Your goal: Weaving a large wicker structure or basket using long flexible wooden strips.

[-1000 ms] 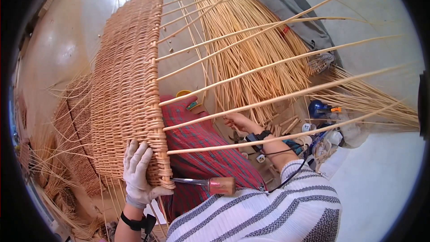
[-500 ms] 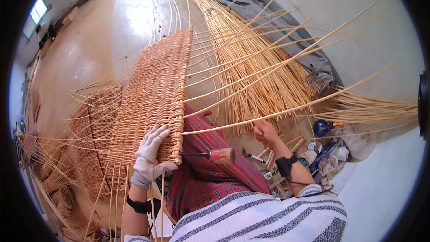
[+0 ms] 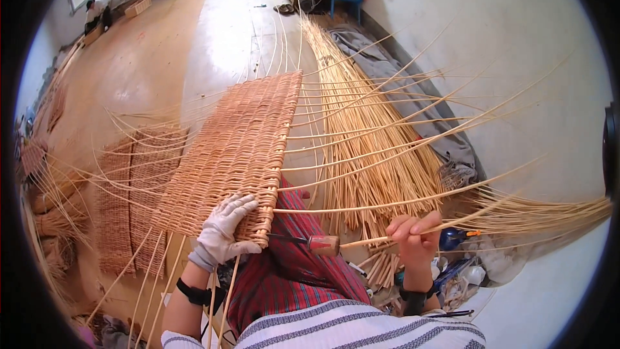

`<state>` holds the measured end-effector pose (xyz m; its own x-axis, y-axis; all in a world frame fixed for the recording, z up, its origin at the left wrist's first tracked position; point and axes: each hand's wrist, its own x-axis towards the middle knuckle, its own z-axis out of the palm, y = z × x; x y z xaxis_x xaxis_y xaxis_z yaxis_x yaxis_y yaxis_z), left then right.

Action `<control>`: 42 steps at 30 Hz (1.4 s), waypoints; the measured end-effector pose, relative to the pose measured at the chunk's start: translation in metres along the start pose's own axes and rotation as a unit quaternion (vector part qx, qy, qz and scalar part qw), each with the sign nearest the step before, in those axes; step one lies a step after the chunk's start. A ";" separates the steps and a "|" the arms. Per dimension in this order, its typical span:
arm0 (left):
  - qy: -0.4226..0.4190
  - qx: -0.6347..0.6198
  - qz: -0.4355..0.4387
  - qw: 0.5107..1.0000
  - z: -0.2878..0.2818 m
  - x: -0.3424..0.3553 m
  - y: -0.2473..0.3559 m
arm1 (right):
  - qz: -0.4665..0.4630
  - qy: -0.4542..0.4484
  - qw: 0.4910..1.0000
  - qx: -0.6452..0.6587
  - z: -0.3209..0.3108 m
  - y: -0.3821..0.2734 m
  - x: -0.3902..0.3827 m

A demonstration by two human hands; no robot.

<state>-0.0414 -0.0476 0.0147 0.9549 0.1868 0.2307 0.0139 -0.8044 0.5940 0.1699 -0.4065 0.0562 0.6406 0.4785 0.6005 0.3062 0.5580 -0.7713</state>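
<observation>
A woven wicker panel [image 3: 226, 136] lies in front of me, with long loose rods sticking out from its right edge and its near and left sides. My left hand [image 3: 225, 229], in a white glove, is closed on the panel's near right corner. Beside that corner, an awl [image 3: 323, 245] with a red and wooden handle is stuck by its metal shaft into the panel's edge. My bare right hand [image 3: 416, 239] pinches a pale willow rod [image 3: 368, 242]. The rod's near end points left, close to the awl's handle, apart from the panel.
A large heap of peeled rods [image 3: 374, 136] lies beyond the panel to the right, by a grey cloth [image 3: 439, 142]. Other woven panels [image 3: 139, 200] lie on the left floor. A blue bottle [image 3: 452, 239] and cut stick pieces [image 3: 381, 270] are near my right arm. A person [image 3: 95, 16] sits far left.
My right hand has come up from low by the rod heap and now holds a rod. The left hand stays on the panel's corner. The view has tilted upward, showing more of the room.
</observation>
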 end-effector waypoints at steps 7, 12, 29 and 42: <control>0.003 -0.002 0.018 1.000 -0.002 0.001 -0.001 | 0.000 0.017 0.971 -0.238 0.045 -0.027 0.042; 0.017 -0.014 0.018 1.000 0.001 -0.007 -0.011 | 0.180 0.034 0.971 -0.156 0.081 -0.016 0.060; 0.048 -0.036 0.008 0.998 0.003 -0.011 -0.014 | 0.364 -0.141 0.899 -0.200 0.084 0.013 0.056; 0.080 0.016 -0.003 0.997 0.014 -0.012 -0.011 | 0.326 -0.214 0.896 -0.212 0.092 0.041 0.038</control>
<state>-0.0485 -0.0490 -0.0057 0.8953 0.2776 0.3484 0.0321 -0.8202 0.5712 0.1424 -0.3031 0.0664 0.4794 0.8762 -0.0498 0.2634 -0.1978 -0.9442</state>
